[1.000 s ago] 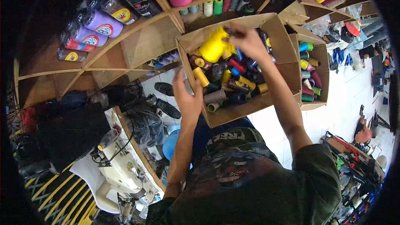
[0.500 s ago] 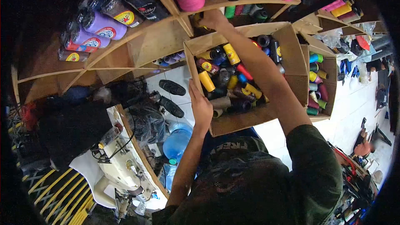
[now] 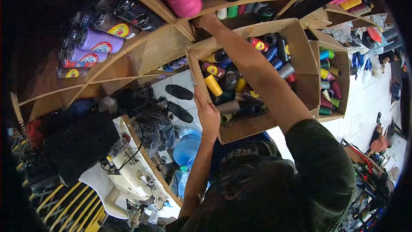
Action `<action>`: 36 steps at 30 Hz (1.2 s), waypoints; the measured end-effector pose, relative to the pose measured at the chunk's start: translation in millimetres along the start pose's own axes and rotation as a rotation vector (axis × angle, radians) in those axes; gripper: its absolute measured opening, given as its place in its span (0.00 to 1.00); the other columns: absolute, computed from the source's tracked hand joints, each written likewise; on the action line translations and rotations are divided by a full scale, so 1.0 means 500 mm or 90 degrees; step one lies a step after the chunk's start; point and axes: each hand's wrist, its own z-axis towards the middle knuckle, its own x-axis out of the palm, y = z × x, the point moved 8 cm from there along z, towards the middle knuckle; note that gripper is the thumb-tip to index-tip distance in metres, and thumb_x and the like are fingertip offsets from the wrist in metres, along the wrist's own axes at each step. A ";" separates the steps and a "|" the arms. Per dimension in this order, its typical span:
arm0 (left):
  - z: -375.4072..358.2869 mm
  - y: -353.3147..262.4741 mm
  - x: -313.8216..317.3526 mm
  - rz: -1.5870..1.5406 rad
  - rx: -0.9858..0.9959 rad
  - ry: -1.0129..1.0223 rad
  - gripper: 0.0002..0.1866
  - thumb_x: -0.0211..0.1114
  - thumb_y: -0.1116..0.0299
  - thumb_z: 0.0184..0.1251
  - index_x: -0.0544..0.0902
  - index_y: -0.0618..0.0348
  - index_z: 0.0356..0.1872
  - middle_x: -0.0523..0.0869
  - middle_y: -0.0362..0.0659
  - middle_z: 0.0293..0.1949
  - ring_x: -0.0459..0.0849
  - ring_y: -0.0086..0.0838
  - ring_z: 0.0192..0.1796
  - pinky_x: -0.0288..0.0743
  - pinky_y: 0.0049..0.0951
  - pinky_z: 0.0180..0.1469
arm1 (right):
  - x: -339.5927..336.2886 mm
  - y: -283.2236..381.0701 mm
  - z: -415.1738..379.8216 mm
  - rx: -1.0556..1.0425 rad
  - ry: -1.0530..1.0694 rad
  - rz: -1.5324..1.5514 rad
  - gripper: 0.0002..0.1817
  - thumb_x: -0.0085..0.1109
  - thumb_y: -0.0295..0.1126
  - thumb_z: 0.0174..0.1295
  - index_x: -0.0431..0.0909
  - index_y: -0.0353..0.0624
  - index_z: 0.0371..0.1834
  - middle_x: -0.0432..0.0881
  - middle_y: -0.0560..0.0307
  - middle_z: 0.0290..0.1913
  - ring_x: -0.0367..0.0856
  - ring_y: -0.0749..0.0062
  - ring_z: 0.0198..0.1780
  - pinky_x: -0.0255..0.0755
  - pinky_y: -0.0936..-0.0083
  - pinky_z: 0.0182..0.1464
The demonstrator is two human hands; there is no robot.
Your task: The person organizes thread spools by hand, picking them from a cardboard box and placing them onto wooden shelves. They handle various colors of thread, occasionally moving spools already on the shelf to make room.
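Inside the brown box (image 3: 249, 126) lie multicoloured spools (image 3: 213, 86); left grip (image 3: 209, 118) unclenched, right grip (image 3: 209, 20): cannot tell.

There's a cream sewing machine (image 3: 133, 176) over here, a black cable (image 3: 132, 158) looping across it and a clear bottle (image 3: 119, 146) at its far end. Left of the machine I see yellow bars (image 3: 68, 204), and beyond those, still on its left, a flat black panel (image 3: 81, 144) near something red (image 3: 33, 133). Just right of the machine is a blue jug (image 3: 187, 148); past its far end, a crinkled dark bag (image 3: 156, 133), then two black shoes (image 3: 179, 92) on white tiles (image 3: 365, 103). Well off to the machine's right, there's a blurred person (image 3: 378, 144) near jumbled clutter (image 3: 356, 208).
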 end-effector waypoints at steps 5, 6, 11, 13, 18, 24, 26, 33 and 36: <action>0.000 -0.002 -0.002 0.017 0.029 -0.023 0.39 0.47 0.85 0.57 0.44 0.65 0.71 0.57 0.64 0.67 0.62 0.59 0.66 0.66 0.44 0.62 | 0.042 -0.028 0.018 -0.115 -0.290 -0.090 0.21 0.43 0.42 0.67 0.72 0.54 0.60 0.72 0.54 0.63 0.66 0.64 0.66 0.57 0.65 0.67; -0.001 -0.002 -0.001 0.024 0.030 -0.019 0.39 0.48 0.86 0.57 0.44 0.66 0.71 0.56 0.65 0.67 0.62 0.59 0.66 0.66 0.44 0.63 | 0.030 -0.019 0.008 -0.154 -0.333 -0.076 0.20 0.44 0.41 0.66 0.74 0.53 0.59 0.74 0.54 0.61 0.69 0.64 0.64 0.59 0.65 0.66; -0.003 -0.002 -0.003 0.000 0.022 -0.024 0.38 0.47 0.85 0.57 0.45 0.65 0.71 0.55 0.66 0.67 0.63 0.60 0.65 0.67 0.44 0.62 | -0.033 -0.002 -0.015 -0.146 -0.323 -0.056 0.19 0.53 0.33 0.58 0.76 0.44 0.53 0.78 0.51 0.53 0.75 0.60 0.56 0.67 0.64 0.59; -0.003 -0.002 -0.003 -0.041 -0.006 -0.005 0.38 0.47 0.84 0.58 0.45 0.65 0.71 0.56 0.67 0.66 0.62 0.61 0.65 0.66 0.44 0.63 | -0.092 0.001 -0.048 -0.164 -0.357 0.021 0.18 0.57 0.29 0.55 0.77 0.40 0.51 0.80 0.50 0.50 0.77 0.58 0.53 0.70 0.64 0.56; 0.003 0.005 -0.004 -0.050 0.036 -0.033 0.37 0.48 0.83 0.58 0.46 0.66 0.71 0.56 0.68 0.65 0.59 0.63 0.66 0.60 0.43 0.66 | -0.117 0.027 -0.265 -0.009 0.378 0.596 0.18 0.63 0.36 0.52 0.80 0.41 0.45 0.82 0.55 0.33 0.82 0.73 0.32 0.77 0.80 0.36; -0.016 -0.027 -0.025 0.009 0.095 -0.091 0.37 0.50 0.83 0.57 0.49 0.65 0.71 0.54 0.65 0.67 0.57 0.62 0.67 0.58 0.47 0.67 | 0.203 -0.026 -0.330 0.007 0.244 -0.058 0.23 0.65 0.41 0.53 0.78 0.40 0.50 0.82 0.47 0.44 0.80 0.62 0.47 0.73 0.64 0.51; -0.021 -0.059 -0.033 0.061 0.160 -0.083 0.36 0.51 0.82 0.57 0.53 0.64 0.70 0.54 0.62 0.66 0.57 0.58 0.68 0.58 0.47 0.68 | 0.247 -0.048 -0.319 0.067 0.223 -0.094 0.23 0.62 0.41 0.56 0.76 0.41 0.52 0.77 0.45 0.52 0.74 0.56 0.56 0.68 0.58 0.56; -0.041 -0.042 -0.016 -0.338 -0.017 0.001 0.26 0.54 0.81 0.61 0.66 0.65 0.62 0.71 0.54 0.59 0.77 0.39 0.57 0.73 0.33 0.56 | 0.192 -0.054 -0.379 0.119 0.201 -0.083 0.16 0.51 0.38 0.59 0.82 0.40 0.42 0.80 0.43 0.46 0.80 0.55 0.49 0.73 0.61 0.51; -0.022 0.026 0.010 -0.524 -0.165 0.094 0.20 0.55 0.73 0.69 0.68 0.67 0.60 0.76 0.52 0.55 0.82 0.33 0.50 0.76 0.27 0.51 | 0.057 -0.090 -0.429 0.219 0.247 0.097 0.22 0.61 0.46 0.51 0.82 0.36 0.38 0.83 0.40 0.39 0.84 0.55 0.43 0.75 0.67 0.48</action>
